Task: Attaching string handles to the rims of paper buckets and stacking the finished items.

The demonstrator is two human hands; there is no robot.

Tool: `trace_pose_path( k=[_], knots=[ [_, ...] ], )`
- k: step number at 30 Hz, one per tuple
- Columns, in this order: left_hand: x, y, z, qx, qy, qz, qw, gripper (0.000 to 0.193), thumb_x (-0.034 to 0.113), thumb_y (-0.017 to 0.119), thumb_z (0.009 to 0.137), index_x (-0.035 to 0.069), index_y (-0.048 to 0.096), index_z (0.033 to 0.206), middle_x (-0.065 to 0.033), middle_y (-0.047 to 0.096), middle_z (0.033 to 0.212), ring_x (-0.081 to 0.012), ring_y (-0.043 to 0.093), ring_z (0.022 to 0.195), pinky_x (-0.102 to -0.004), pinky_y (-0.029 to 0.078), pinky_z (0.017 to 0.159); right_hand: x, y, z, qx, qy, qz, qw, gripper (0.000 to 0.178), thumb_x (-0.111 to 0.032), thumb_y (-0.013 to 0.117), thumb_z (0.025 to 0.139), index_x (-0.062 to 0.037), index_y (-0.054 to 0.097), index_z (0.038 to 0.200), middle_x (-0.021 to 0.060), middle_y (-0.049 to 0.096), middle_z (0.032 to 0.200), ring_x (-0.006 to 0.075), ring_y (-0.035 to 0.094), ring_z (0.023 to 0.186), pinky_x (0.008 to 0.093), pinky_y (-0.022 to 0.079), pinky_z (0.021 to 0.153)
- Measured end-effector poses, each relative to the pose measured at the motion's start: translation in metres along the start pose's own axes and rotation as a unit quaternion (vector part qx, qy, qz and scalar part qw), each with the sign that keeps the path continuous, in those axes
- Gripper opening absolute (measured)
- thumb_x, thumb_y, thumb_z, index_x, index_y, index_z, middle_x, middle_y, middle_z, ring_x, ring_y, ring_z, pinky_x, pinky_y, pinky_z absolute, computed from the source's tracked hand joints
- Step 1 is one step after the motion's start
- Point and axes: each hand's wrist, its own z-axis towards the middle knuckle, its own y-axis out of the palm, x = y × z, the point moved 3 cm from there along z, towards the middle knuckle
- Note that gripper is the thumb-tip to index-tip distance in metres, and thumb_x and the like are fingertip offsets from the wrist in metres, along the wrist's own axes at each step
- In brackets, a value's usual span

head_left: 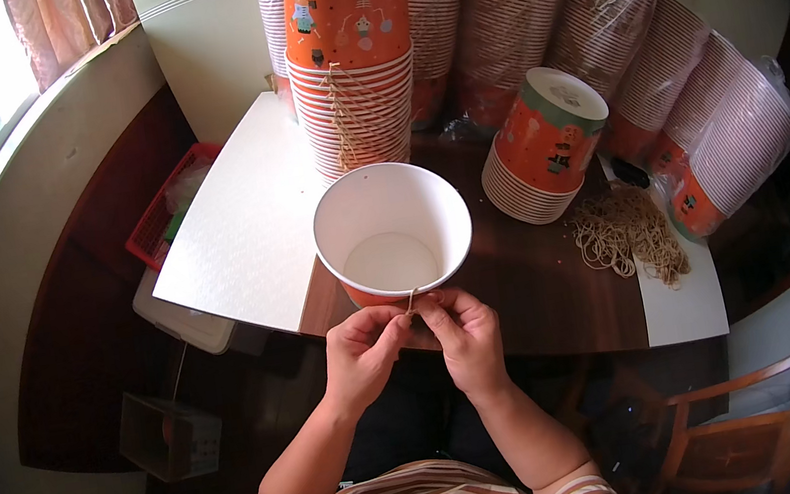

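A large paper bucket (393,232), white inside and orange outside, stands upright at the table's near edge with its mouth toward me. At its near rim, a thin tan string (412,301) sticks up between my fingers. My left hand (365,350) pinches the string from the left, thumb against forefinger. My right hand (465,338) closes on it from the other side, the two thumbs almost touching. Part of the bucket's orange wall is covered by my fingers. Where the string passes through or around the rim I cannot tell.
Behind the bucket rises a tall stack of orange buckets (356,101) with strings hanging down its side. A shorter upturned stack (542,145) stands to the right, near a pile of loose tan strings (631,234). Plastic-wrapped bucket stacks (600,16) line the back. A wooden chair (743,425) is at lower right.
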Motion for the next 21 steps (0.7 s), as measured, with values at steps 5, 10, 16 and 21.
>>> trace_pose_path(
  k=[5,10,16,21],
  knots=[
    [0.0,0.002,0.0,-0.012,0.009,0.005,1.0,0.014,0.011,0.059,0.091,-0.003,0.062,0.092,0.0008,0.062,0.078,-0.0034,0.053,0.07,-0.0177,0.044,0.063,-0.001,-0.002,0.002,0.034,-0.059,-0.085,0.994,0.015,-0.014,0.063,0.089,0.0001,0.061,0.087,0.0062,0.067,0.079,0.0092,0.059,0.072,0.0253,0.048,0.066],
    [-0.005,0.004,-0.001,-0.045,-0.004,-0.023,0.999,0.013,0.01,0.057,0.092,-0.003,0.059,0.092,0.0001,0.061,0.083,-0.0049,0.054,0.075,-0.0197,0.046,0.07,-0.002,-0.001,0.001,0.068,-0.14,-0.199,0.968,0.014,-0.013,0.061,0.09,0.0007,0.059,0.089,0.0021,0.063,0.081,0.008,0.055,0.073,0.0226,0.046,0.067],
    [-0.014,0.002,-0.005,-0.032,-0.059,-0.077,0.995,0.014,0.012,0.059,0.091,-0.002,0.062,0.094,0.0012,0.062,0.08,-0.0022,0.051,0.068,-0.0165,0.04,0.06,0.017,-0.005,0.004,0.051,-0.045,-0.079,0.995,0.013,-0.012,0.06,0.09,0.0009,0.06,0.092,0.0015,0.062,0.084,0.0055,0.053,0.072,0.0223,0.047,0.066],
    [-0.025,-0.004,-0.01,-0.012,-0.077,-0.059,0.995,0.013,0.013,0.06,0.09,0.0,0.062,0.094,-0.0002,0.06,0.077,-0.0037,0.048,0.062,-0.0172,0.038,0.055,0.022,-0.015,-0.001,0.006,0.027,-0.041,0.999,0.016,-0.015,0.057,0.092,0.0008,0.061,0.097,0.0032,0.063,0.089,0.0077,0.058,0.074,0.0237,0.051,0.07]
  ],
)
